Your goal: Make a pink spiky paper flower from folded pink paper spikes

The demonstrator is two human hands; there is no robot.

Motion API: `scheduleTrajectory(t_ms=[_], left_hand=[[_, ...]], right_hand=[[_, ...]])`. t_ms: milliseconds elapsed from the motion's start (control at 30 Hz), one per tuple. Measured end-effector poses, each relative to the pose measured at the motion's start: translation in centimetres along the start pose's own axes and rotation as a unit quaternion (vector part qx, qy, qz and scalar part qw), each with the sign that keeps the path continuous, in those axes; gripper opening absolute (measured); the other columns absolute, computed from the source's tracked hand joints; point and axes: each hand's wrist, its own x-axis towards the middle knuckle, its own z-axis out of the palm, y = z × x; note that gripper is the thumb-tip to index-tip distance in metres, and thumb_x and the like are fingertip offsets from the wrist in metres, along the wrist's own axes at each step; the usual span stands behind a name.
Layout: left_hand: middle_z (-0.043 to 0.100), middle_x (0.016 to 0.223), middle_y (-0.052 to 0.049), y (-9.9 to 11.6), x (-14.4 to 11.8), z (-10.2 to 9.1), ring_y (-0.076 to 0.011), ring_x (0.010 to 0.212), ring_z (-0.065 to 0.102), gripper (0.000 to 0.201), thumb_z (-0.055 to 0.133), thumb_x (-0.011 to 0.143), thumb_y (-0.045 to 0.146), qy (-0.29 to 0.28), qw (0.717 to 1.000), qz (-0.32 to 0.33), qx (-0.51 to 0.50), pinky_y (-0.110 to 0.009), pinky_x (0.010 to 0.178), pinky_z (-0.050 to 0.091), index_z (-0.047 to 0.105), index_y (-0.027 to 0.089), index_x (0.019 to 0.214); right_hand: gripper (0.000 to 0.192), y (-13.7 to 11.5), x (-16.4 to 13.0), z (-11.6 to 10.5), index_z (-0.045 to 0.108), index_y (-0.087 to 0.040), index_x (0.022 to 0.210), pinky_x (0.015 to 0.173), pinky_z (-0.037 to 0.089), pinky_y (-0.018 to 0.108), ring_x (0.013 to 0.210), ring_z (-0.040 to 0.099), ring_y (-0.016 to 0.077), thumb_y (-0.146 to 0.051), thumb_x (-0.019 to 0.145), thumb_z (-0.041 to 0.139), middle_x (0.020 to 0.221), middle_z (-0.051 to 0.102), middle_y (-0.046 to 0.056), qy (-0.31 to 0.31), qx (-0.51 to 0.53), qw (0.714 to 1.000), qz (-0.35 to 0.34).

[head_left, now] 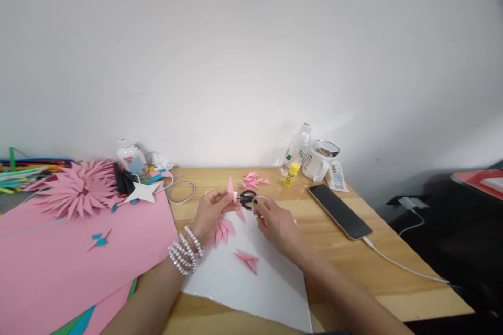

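Left hand (210, 213) pinches pink paper piece (230, 187); right hand (275, 222) beside scissors (247, 198).

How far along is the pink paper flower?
Done: one big pink flower lies at the left, and several folded petals sit joined on the white sheet. In hand: the left hand pinches a petal; the right hand works beside it. Left: loose petals behind, one on the sheet.

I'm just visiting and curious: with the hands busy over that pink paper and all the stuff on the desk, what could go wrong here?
1. The left hand pinches a small folded pink piece close to the scissors; the right hand might brush their blades.
2. The phone lies near the desk edge with its cable trailing off; a snag might pull it down.
3. The mug and bottle could tip onto the paper.
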Motion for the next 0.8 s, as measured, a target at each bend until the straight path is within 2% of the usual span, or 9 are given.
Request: scheduleTrajectory(t_ms=[100, 233, 333, 433, 567, 800], left_hand=[[0.069, 0.071, -0.008, -0.1, -0.2, 0.1, -0.0159, 0.066, 0.066, 0.021, 0.068, 0.067, 0.027, -0.021, 0.999, -0.018, 0.02, -0.027, 0.069, 0.053, 0.064, 0.009, 0.076], [0.068, 0.067, -0.007, 0.0, -0.4, 0.2, -0.0148, 0.06, 0.064, 0.023, 0.069, 0.066, 0.03, -0.058, 0.996, -0.039, 0.054, -0.026, 0.061, 0.052, 0.065, 0.01, 0.076], [0.066, 0.059, -0.004, 0.1, -0.4, 0.2, -0.013, 0.054, 0.062, 0.024, 0.069, 0.065, 0.032, -0.075, 0.993, -0.048, 0.076, -0.023, 0.055, 0.05, 0.066, 0.01, 0.075], [0.064, 0.054, -0.003, 0.1, -0.3, 0.0, -0.0115, 0.05, 0.06, 0.024, 0.068, 0.066, 0.034, -0.08, 0.991, -0.056, 0.092, -0.02, 0.051, 0.048, 0.066, 0.011, 0.067], [0.064, 0.051, -0.004, -0.2, -0.2, -0.1, -0.0097, 0.042, 0.057, 0.028, 0.064, 0.07, 0.037, -0.086, 0.986, -0.102, 0.101, -0.019, 0.045, 0.046, 0.063, 0.011, 0.059], [0.064, 0.048, -0.007, -0.3, -0.4, 0.2, -0.0134, 0.042, 0.06, 0.032, 0.066, 0.066, 0.041, -0.066, 0.985, -0.131, 0.096, -0.022, 0.046, 0.048, 0.063, 0.01, 0.057]], right_hand=[[0.012, 0.0, 0.6, -0.5, 0.059, -0.019, 0.075, 0.054, 0.036, 0.026, 0.07, 0.055, 0.0194, -0.013, 0.078, 0.05, 0.079, 0.059, 0.008, 0.068, 0.019, 0.997, 0.02], [0.016, -0.4, 1.8, -0.1, 0.062, -0.023, 0.084, 0.066, 0.042, 0.029, 0.073, 0.057, 0.0175, -0.021, 0.084, 0.046, 0.079, 0.061, 0.005, 0.133, 0.202, 0.969, -0.043], [0.019, -0.4, 2.3, 0.9, 0.064, -0.024, 0.087, 0.066, 0.044, 0.029, 0.074, 0.058, 0.0176, -0.022, 0.085, 0.045, 0.083, 0.061, 0.006, 0.129, 0.254, 0.956, -0.068], [0.019, -0.1, 2.4, 1.7, 0.064, -0.023, 0.085, 0.065, 0.045, 0.029, 0.074, 0.058, 0.0171, -0.023, 0.085, 0.045, 0.082, 0.061, 0.007, 0.124, 0.26, 0.954, -0.084], [0.019, 0.0, 2.2, 2.0, 0.064, -0.022, 0.081, 0.065, 0.045, 0.027, 0.075, 0.058, 0.0164, -0.023, 0.085, 0.046, 0.08, 0.061, 0.007, 0.14, 0.258, 0.95, -0.103], [0.02, -0.2, 1.7, 2.5, 0.063, -0.022, 0.084, 0.063, 0.046, 0.027, 0.073, 0.058, 0.0158, -0.022, 0.086, 0.043, 0.08, 0.062, 0.006, 0.125, 0.26, 0.951, -0.112]])
